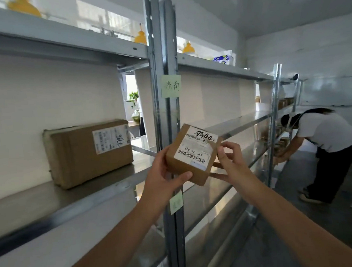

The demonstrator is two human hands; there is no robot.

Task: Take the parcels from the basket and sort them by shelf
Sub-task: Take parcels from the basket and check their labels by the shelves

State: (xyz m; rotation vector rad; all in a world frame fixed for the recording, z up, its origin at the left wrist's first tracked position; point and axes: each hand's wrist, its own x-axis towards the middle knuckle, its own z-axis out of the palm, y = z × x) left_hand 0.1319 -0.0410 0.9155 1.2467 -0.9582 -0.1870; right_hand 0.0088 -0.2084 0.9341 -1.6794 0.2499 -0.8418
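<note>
Your left hand [163, 176] and right hand [229, 163] pinch the small brown cardboard parcel [191, 163] — read its white label [195, 148], then choose the matching shelf.

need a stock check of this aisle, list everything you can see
small parcel: one, brown with white label, held in front of the rack post
large parcel: one, brown with white label, on the left shelf
green notes: two, pale green, stuck on the rack post, one above the small parcel, one below
racks: at least two, grey metal, along the left wall
yellow objects: three, yellow, up by the top shelf
packet: one, blue and white, on the top shelf
other person: one, white top, dark trousers, bending at the far rack
left hand: one, grips the small parcel's left side
right hand: one, pinches its right edge
</note>
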